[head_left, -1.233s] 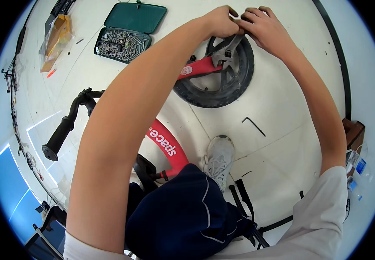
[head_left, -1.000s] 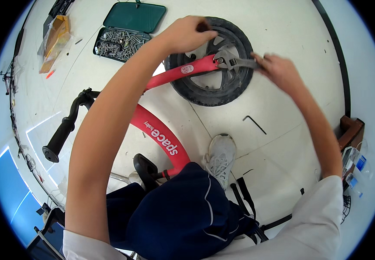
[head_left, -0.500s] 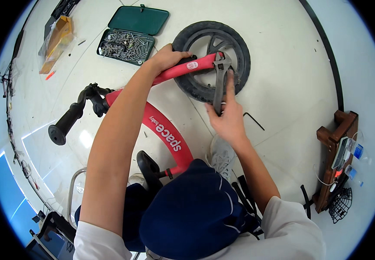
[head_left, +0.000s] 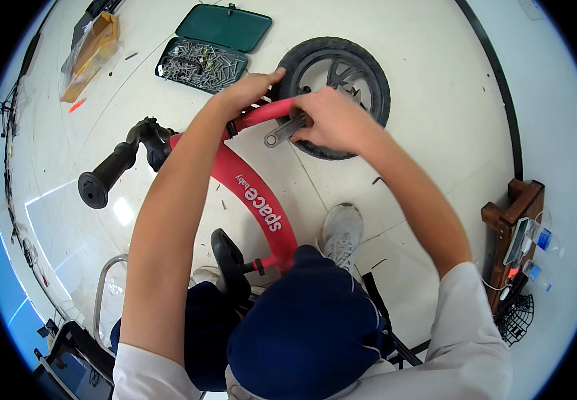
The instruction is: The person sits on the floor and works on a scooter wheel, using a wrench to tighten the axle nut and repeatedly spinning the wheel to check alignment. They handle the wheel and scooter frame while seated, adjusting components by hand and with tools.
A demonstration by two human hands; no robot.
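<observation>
A red kids' balance bike (head_left: 252,190) lies tipped over, its black front wheel (head_left: 380,93) and red fork (head_left: 266,113) in front of me. At the tyre's left edge, my left hand (head_left: 248,92) is closed on the wheel, thumb against the rubber and its other fingers partly hidden. My right hand (head_left: 335,120) is wrapped round an adjustable wrench (head_left: 278,137) beside the hub end of the fork. The wrench handle sticks out to the left below the fork; my hand mostly covers its jaw end.
An open green case (head_left: 225,27) of loose screws (head_left: 202,65) lies beyond my left hand. Left of it is a yellow tray in plastic (head_left: 92,57). The black handlebar grip (head_left: 105,180) juts left. A hex key (head_left: 378,180) is on the floor; a wooden stand (head_left: 518,217) is at right.
My right hand has swung the wrench handle from pointing toward me round to the left, and now covers the jaw end. The wheel and fork have shifted slightly; my left hand stays by the tyre.
</observation>
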